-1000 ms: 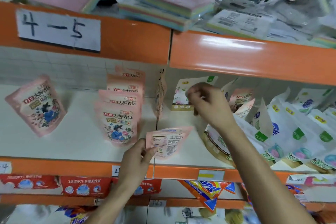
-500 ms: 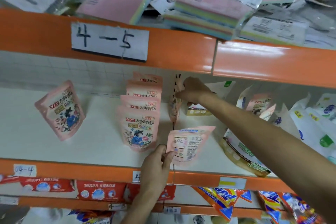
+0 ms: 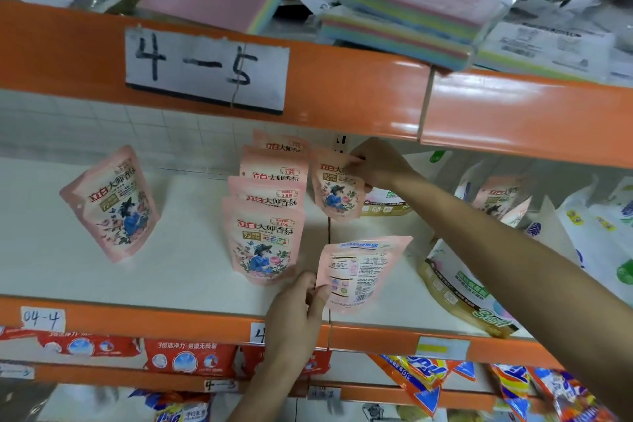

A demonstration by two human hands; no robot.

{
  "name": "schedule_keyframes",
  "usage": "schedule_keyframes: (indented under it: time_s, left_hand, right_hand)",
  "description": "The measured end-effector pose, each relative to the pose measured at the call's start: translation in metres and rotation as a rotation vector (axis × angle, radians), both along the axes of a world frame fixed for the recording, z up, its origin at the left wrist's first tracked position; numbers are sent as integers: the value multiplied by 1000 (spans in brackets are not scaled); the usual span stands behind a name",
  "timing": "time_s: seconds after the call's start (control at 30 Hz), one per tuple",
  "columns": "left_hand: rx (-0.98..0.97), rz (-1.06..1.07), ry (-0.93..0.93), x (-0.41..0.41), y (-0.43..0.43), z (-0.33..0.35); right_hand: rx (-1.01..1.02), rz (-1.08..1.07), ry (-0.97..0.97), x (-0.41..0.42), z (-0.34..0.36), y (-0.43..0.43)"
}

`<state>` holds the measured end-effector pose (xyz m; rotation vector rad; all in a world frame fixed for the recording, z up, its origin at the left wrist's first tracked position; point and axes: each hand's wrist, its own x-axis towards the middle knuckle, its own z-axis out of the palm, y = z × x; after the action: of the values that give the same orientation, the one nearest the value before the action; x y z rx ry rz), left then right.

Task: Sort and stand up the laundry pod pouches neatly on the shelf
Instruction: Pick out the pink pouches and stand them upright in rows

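Even indoor light, orange rail point(image 3: 513, 113) glare, blurred, warped edges

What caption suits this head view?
Left hand pinches a back-facing pink pouch; right hand grips a front-facing pouch beside the standing row.

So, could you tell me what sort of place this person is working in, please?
Probably a shop or stockroom: orange shelving with handwritten location labels like 4-5, a row of pink laundry pouches bearing price marks, and sticky-note packs above.
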<state>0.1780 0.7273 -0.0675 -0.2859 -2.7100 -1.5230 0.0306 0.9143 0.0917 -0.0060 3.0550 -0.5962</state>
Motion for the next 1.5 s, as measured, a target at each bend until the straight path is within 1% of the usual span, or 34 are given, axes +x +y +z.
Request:
schedule_keyframes:
  time_s: [0.13, 0.33, 0.57, 0.77, 0.93, 1.17, 1.5]
  left_hand:
    - [-1, -6, 1, 0, 0, 0]
    - [11, -8, -3, 0, 0, 1]
    - [5, 0, 8, 0, 0, -1]
    - [26, -6, -18, 1, -1, 2]
    - [15, -2, -9, 2, -1, 2]
    - [24, -11, -34, 3, -1, 7]
    - [27, -15, -40, 6, -1, 11]
  right_hand:
    - [-45, -23, 5, -6, -4, 3]
    - [1, -46, 38, -9, -8, 5]
    - [142, -73, 169, -2, -9, 6]
    - [201, -80, 254, -4, -11, 5]
    - [190, -106, 263, -11, -15, 8]
    - [205, -65, 315, -17, -17, 4]
    - [173, -80, 310, -8, -23, 5]
